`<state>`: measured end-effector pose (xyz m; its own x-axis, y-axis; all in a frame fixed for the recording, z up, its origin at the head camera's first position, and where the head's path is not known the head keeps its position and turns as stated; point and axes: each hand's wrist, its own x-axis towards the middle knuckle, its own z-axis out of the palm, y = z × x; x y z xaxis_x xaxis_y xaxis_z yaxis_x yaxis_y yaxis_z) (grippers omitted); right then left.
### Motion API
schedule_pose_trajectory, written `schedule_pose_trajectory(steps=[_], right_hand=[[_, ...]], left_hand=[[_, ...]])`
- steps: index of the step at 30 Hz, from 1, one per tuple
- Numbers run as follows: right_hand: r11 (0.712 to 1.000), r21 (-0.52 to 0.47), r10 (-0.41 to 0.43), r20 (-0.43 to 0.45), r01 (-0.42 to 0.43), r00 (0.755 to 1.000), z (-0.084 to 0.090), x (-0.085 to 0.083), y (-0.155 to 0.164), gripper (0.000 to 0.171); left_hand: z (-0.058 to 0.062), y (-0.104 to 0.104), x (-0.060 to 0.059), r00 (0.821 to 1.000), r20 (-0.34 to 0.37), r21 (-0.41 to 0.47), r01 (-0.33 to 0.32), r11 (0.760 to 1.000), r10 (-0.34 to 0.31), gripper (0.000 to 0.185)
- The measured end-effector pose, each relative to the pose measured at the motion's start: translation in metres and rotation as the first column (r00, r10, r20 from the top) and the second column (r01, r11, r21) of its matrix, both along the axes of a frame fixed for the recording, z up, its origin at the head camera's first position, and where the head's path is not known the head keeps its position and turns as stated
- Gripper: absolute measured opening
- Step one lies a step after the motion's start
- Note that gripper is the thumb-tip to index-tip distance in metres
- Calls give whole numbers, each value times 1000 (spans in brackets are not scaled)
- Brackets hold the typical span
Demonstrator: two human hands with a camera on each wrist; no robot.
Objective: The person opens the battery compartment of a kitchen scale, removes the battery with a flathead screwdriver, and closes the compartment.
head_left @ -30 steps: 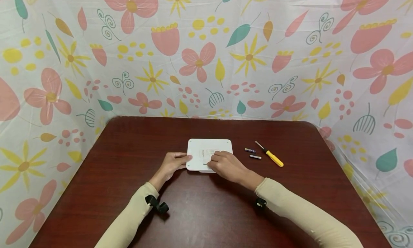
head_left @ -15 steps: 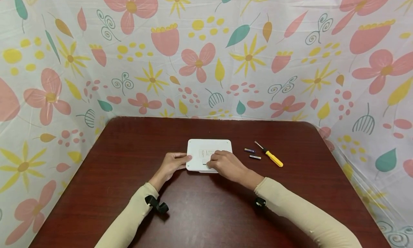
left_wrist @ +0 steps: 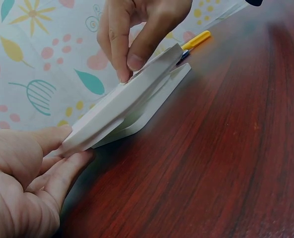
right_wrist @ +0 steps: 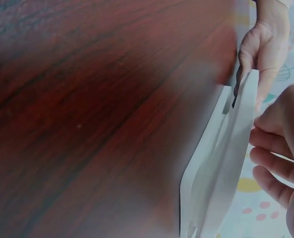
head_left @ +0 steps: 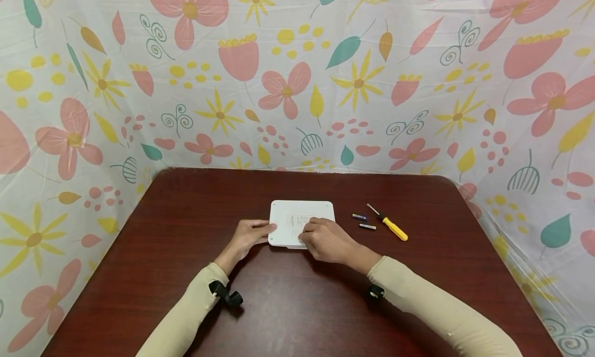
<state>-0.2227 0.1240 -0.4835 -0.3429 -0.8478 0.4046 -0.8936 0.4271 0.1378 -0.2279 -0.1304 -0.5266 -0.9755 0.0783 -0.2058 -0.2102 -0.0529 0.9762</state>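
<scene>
Hardly anything is shifting since the earlier frames: the right hand (head_left: 327, 239) is sliding a touch lower on the device (head_left: 301, 212), now covering the small grey patch that was showing beside its fingertips, while the left hand (head_left: 248, 236) is staying put

Lying flat near the centre of the head view, the white device is sitting on the table (head_left: 195, 202) with its label facing up. At its left edge the left hand is gripping it, thumb on top and fingers curling beneath, which the left wrist view (left_wrist: 32, 173) is showing clearly in the lower left of the frame. On its lower middle the right hand is resting with fingers bent, fingertips pressing on the surface; in the left wrist view those fingers (left_wrist: 122, 44) are pinching the raised edge of the device (left_wrist: 132, 104) at the upper centre. In the right wrist view the device (right_wrist: 221, 163) is appearing edge-on at the right of the frame, with the right hand's fingers (right_wrist: 275, 158) curling just beside it and the left hand (right_wrist: 263, 49) holding its far end at the upper right

Right of the device in the head view, two small batteries (head_left: 363, 221) are lying close together, with a yellow-handled screwdriver (head_left: 389, 226) just beside them
</scene>
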Motion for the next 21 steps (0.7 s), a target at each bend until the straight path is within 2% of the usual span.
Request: schedule_pose_trajectory(steps=[4, 13, 17, 21], right_hand=[[1000, 9, -16, 26, 15, 1000, 0, 2, 1, 12], [999, -39, -20, 60, 22, 998, -4, 4, 3, 13], [996, -60, -54, 129, 62, 990, -2, 4, 5, 15], [989, -77, -109, 207, 128, 972, 5, 4, 11, 20]], left_hand=[[-2, 0, -1, 1000, -6, 8, 2, 1000, -2, 35], [-2, 1, -1, 1000, -7, 20, -1, 1000, 1, 35], [-2, 0, 0, 1000, -2, 23, -6, 1000, 6, 34], [-2, 0, -1, 1000, 3, 20, -11, 1000, 11, 35]])
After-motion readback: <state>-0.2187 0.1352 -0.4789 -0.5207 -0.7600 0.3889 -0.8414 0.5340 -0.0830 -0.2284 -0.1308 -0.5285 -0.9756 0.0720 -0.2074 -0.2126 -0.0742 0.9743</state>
